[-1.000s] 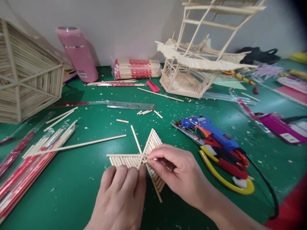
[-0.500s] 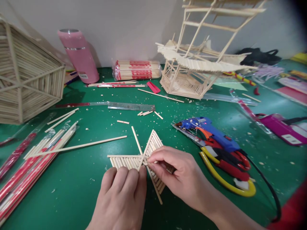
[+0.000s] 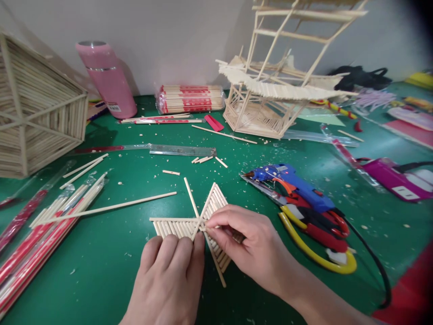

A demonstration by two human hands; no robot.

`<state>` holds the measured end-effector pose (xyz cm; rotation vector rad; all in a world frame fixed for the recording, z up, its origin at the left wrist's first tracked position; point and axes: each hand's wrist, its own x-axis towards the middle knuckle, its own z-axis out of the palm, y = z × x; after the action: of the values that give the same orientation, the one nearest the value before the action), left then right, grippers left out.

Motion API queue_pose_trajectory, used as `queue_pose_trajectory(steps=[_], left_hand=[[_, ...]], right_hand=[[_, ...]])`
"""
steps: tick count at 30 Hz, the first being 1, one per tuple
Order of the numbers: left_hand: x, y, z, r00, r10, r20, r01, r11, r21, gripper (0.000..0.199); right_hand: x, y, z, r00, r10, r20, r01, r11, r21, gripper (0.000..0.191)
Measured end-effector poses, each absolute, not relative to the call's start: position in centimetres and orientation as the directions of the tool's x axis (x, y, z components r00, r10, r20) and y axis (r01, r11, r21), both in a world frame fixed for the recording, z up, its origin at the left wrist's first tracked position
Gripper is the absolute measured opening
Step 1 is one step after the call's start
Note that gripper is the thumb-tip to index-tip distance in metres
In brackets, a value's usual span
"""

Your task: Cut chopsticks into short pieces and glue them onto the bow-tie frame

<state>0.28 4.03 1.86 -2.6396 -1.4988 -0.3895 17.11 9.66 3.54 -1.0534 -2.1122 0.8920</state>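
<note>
A star-shaped frame of wooden sticks lies on the green table, with crossing spokes and two wedges filled by rows of short sticks. My left hand has its fingers curled over the near-left part of the frame, gripping it; the fingertips are partly hidden. At the hub, thumb and forefinger of my right hand pinch a short piece of stick, most of it covered by the fingers. Part of the right-hand wedge shows beyond my right hand.
Right of my hands lie a blue glue gun and yellow-and-red-handled pliers. Wrapped chopsticks and a loose stick are left. Behind stand a stick-built tower, a pink bottle, a chopstick bundle and a stick-covered panel.
The view has shifted slightly, so everything appears a little farther left. Both hands keep nearly the same hold on the frame and the small piece at its hub.
</note>
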Motion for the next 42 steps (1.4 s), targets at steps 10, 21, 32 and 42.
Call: queue_pose_trajectory(steps=[10, 21, 32, 42], left_hand=[[0.17, 4.29, 1.75, 0.498, 0.838, 0.223, 0.853, -0.52, 0.05, 0.031], [0.21, 4.32, 1.85, 0.505, 0.835, 0.218, 0.847, -0.528, 0.059, 0.032], [0.28, 4.1, 1.85, 0.503, 0.824, 0.26, 0.847, -0.53, 0.038, 0.032], [0.26, 4.09, 1.95, 0.525, 0.811, 0.259, 0.841, -0.542, -0.008, 0.035]], right_hand=[[17.25, 9.54, 3.29, -0.464, 0.855, 0.231, 0.429, 0.445, -0.786, 0.012], [16.78, 9.69, 3.17, -0.444, 0.864, 0.239, 0.451, 0.446, -0.773, 0.013], [16.8, 9.83, 3.59, -0.437, 0.89, 0.132, 0.497, 0.361, -0.789, 0.01], [17.21, 9.91, 3.79, -0.461, 0.883, 0.086, 0.479, 0.329, -0.814, 0.011]])
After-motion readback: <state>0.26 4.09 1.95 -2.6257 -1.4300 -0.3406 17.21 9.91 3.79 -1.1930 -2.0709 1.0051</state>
